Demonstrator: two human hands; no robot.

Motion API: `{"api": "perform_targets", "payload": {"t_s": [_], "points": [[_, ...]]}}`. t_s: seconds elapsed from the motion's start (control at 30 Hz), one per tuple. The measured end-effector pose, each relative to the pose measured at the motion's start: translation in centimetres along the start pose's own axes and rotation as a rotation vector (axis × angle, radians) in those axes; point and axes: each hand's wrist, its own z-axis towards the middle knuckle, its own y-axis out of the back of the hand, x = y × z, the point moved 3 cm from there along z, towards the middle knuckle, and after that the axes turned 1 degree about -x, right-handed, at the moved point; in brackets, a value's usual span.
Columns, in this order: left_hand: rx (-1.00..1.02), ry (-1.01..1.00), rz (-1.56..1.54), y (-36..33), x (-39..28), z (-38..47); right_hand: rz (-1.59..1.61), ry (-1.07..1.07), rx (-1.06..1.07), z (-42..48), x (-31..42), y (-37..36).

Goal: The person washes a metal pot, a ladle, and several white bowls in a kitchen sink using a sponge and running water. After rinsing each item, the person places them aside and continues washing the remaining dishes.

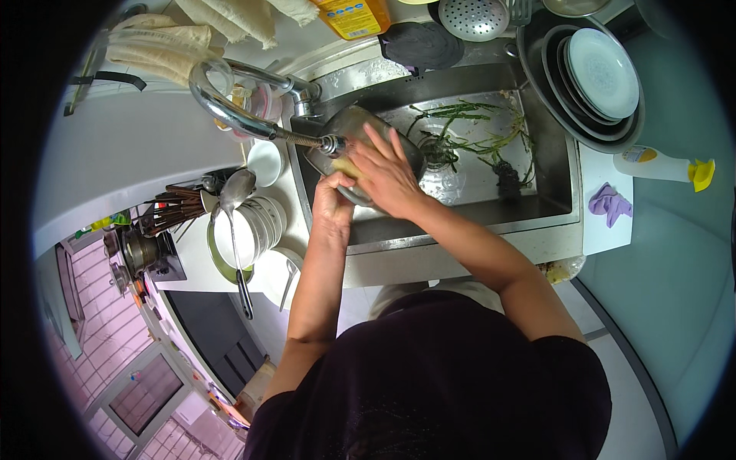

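My left hand (334, 200) grips the near rim of a metal basin (376, 123), which is over the left part of a stainless steel sink (546, 198). My right hand (388, 172) is spread flat over the basin's near side, fingers apart. Something yellowish (347, 167) lies in the basin beside my hands; I cannot tell what it is. Directly above it is the head of a chrome faucet (332, 145). Long green vegetable stalks (489, 144) lie around the drain and across the sink floor to the right.
Stacked white bowls (238, 233) and a ladle (237, 190) stand on the left counter. Nested basins with a pale plate (602, 73) overhang the sink's right corner. A spray bottle (652, 164) and a purple cloth (610, 204) lie at right. An orange bottle (353, 17) is behind the sink.
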Motion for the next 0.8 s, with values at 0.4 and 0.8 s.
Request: {"api": "perform_targets", "payload": {"t_s": [0.4,0.8], "points": [[-0.024,-0.021,-0.252,0.6,0.3,-1.4,0.395,-0.126,-0.269,-2.3,-3.0,3.3],[-0.009,0.124,-0.328,4.6,3.7,-0.9,0.852,-0.873,-0.487,-0.8,-9.1,-1.7]]}}
